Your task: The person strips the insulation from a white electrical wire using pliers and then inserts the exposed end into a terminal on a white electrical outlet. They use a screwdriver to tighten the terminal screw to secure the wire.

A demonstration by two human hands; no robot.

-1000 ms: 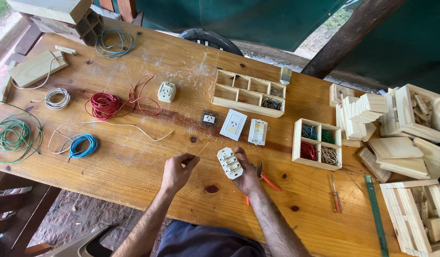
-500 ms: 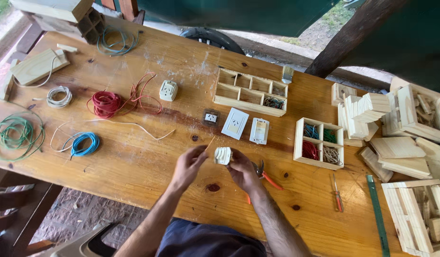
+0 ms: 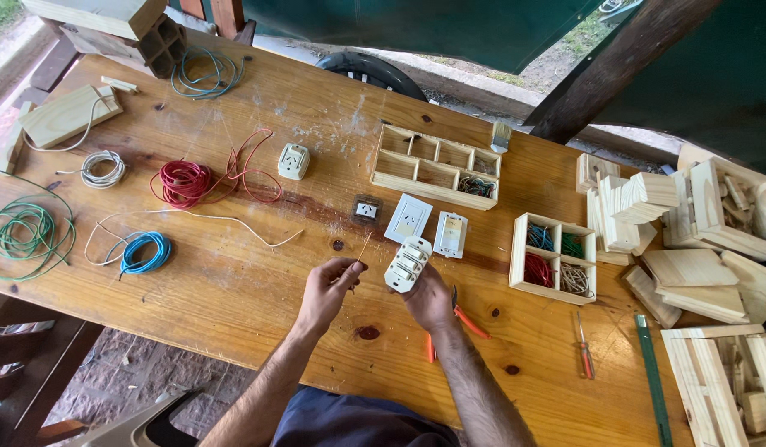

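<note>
head view, looking down on a long wooden table. the right hand has its grip closed around a white switch block, holding it up just above the table with its face tilted toward the camera. the left hand pinches a thin pale wire between thumb and fingertips, the wire pointing up and to the right, its tip near the switch block but apart from it. orange-handled pliers lie on the table just under the right wrist. beyond the hands sit a white outlet plate, a smaller white switch and a small dark socket, side by side. behind them is a long wooden tray with compartments; to the right a square wooden box holds blue, green, red and pale wire bits in four sections. on the left lie a red wire coil, a blue coil, a green coil and a white coil. a small screwdriver lies at the right, near stacked wooden crates.
</note>
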